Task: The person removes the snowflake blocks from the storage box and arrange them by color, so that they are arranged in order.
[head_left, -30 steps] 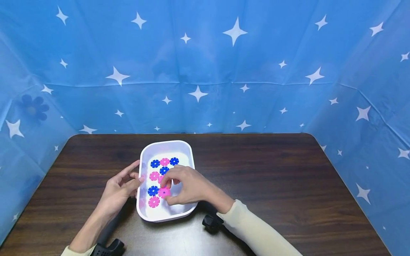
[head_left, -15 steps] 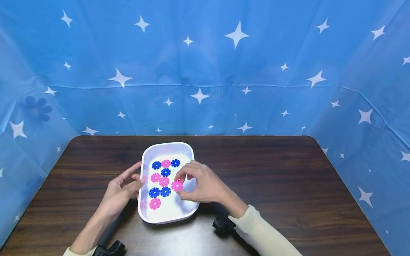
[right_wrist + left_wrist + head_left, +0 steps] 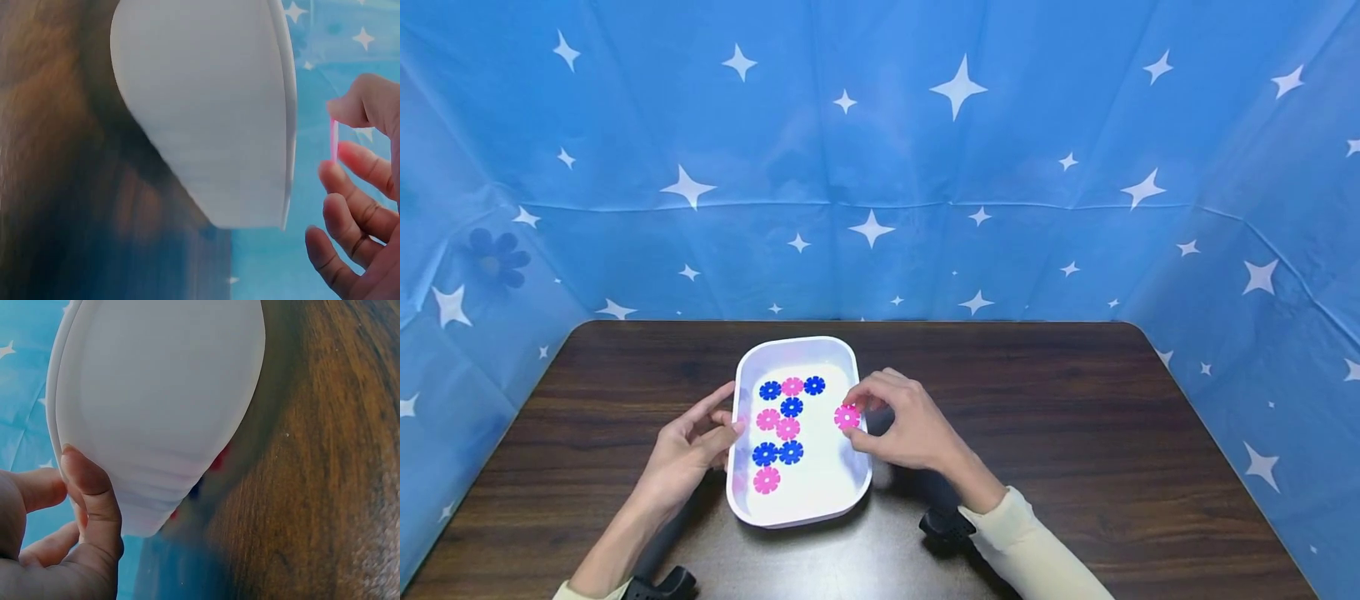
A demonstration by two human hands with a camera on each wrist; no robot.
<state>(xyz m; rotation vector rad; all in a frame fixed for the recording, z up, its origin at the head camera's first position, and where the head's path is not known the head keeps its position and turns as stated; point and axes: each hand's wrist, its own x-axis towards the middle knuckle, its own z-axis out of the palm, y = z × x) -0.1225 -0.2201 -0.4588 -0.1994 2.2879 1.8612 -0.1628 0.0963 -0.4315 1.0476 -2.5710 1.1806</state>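
A white tray [image 3: 805, 515] stands on the table with several pink and blue notched, flower-shaped plastic discs lying flat inside. Its left rim is pinched by my left hand [image 3: 688, 446], the thumb over the edge and the fingers outside; the left wrist view shows this grip [image 3: 87, 487] close up. Over the tray's right rim, my right hand [image 3: 902, 421] pinches one pink notched disc [image 3: 847, 417] between thumb and fingers. That disc [image 3: 334, 140] appears edge-on in the right wrist view, above rim level, with the other fingers loosely bent below it.
Two blue discs [image 3: 777, 453] lie side by side above a lone pink disc [image 3: 767, 480]. More blue and pink discs sit toward the tray's far end. The dark wooden table [image 3: 1075, 417] meets a blue star-patterned curtain [image 3: 880, 167] at its back edge.
My right hand has lifted the pink disc from above the lower blue pair and carried it rightward to the tray's right rim. The left hand keeps its hold on the left rim.
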